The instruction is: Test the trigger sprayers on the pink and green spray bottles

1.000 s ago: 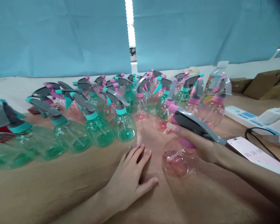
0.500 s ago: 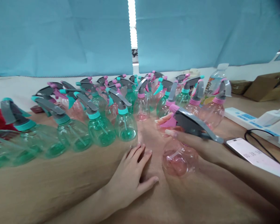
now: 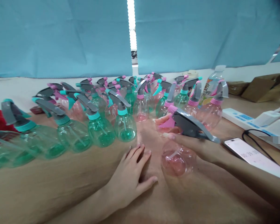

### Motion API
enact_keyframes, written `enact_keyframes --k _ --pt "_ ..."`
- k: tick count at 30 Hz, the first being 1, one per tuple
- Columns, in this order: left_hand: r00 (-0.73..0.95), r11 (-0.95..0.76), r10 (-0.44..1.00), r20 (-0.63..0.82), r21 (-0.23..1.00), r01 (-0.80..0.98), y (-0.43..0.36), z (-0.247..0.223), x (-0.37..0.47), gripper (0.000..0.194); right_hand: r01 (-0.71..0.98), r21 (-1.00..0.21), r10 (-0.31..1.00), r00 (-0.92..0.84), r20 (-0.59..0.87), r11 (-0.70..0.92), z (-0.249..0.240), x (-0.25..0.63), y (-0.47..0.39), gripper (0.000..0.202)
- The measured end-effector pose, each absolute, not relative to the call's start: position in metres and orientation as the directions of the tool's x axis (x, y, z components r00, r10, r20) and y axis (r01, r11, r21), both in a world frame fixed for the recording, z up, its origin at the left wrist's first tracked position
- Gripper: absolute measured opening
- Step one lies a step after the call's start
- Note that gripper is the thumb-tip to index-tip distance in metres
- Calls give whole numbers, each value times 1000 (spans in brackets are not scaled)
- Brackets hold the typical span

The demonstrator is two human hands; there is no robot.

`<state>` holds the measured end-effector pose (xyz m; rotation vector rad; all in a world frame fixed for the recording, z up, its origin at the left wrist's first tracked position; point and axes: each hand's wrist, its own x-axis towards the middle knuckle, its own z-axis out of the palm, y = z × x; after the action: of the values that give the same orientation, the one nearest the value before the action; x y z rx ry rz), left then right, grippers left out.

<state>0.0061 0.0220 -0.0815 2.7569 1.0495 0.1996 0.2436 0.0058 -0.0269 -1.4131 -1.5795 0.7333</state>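
Bottle [image 3: 177, 160] in right hand [image 3: 193, 145]; left [image 3: 129, 177] apart

Wooden table [image 3: 67, 183]; spray bottles [image 3: 125, 126], phone [image 3: 253, 154], power strip [image 3: 249, 122] on top.

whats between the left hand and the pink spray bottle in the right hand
Just a strip of tabletop between the left hand and the pink spray bottle, seen in the head view.

"How is the scene lit?"
"Fairly brightly; the strongest glare is given off by a narrow white vertical strip [image 3: 131, 25] between blue cloth panels [image 3: 189, 34]. Soft shadows are cast across the brown wood-look tabletop [image 3: 49, 183]."
"And the sharpness?"
"Digits are smeared on the pale-screened phone [image 3: 252, 154]; rounded green see-through spray bottles [image 3: 40, 140] are stretched leftward. The top right corner is darkened."
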Motion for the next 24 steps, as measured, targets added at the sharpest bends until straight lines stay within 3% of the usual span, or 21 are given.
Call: enact_keyframes --k 13,24 --pt "743 -737 665 77 230 635 24 -84 6 63 425 -894 982 57 179 139 -27 234 15 20" --pt "738 -729 671 67 239 641 23 -82 6 64 506 -857 981 96 167 97 -34 240 18 27"
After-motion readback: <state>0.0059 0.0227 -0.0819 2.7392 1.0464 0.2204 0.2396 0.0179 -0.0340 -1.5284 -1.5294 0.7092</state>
